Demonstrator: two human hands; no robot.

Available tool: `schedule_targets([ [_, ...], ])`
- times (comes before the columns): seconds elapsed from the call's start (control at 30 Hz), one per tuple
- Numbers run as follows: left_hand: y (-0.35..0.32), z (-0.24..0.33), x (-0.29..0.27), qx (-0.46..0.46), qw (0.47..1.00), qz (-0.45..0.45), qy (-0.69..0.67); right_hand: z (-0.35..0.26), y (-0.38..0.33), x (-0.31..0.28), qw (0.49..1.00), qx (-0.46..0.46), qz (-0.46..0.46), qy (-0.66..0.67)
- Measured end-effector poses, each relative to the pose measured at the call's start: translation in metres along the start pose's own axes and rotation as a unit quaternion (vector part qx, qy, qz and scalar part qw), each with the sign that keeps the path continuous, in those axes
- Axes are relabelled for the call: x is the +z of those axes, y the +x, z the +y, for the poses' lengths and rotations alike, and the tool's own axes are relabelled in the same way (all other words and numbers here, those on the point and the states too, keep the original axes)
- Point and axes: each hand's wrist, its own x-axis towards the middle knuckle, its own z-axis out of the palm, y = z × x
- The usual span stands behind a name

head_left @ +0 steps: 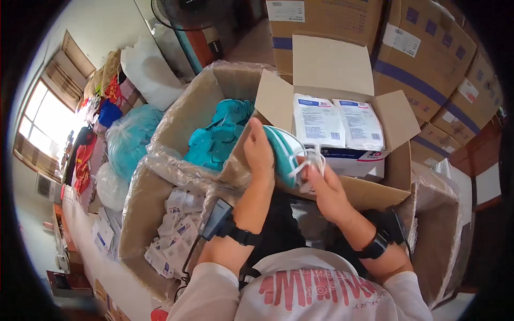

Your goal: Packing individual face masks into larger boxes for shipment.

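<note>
My left hand (258, 147) is wrapped round the back of a small stack of teal-and-white face masks (279, 150), held upright in front of me. White ear loops hang from the stack's right side. My right hand (326, 188) is closed on these loops, with its thumb and fingers pinched together; the fingertips are partly hidden by the straps. Just behind my left hand, a plastic-lined carton (176, 112) holds a heap of loose teal masks (217, 136). Beyond my right hand stands an open carton (333, 67) with two white printed packs (319, 122) on top.
Nearer on the left, another lined carton (134, 214) contains many small white packets (179, 232). Tall closed cartons (412, 59) are stacked at the back right. A lined carton (439, 241) stands by my right elbow. Clear bags of teal items (134, 139) lie far left.
</note>
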Motion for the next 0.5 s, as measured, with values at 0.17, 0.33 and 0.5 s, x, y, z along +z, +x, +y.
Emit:
schedule_targets([
  [0.17, 0.005, 0.021, -0.014, -0.007, 0.996, 0.020, -0.085, 0.023, 0.021, 0.004, 0.958, 0.189, 0.072, 0.204],
  [0.33, 0.015, 0.017, -0.024, 0.092, 0.995, 0.016, -0.038, 0.010, 0.009, 0.019, 0.931, 0.298, -0.058, 0.203],
  [0.5, 0.025, 0.007, -0.036, 0.097, 0.995, 0.028, -0.003, 0.029, -0.005, -0.001, 0.969, 0.205, -0.139, -0.013],
])
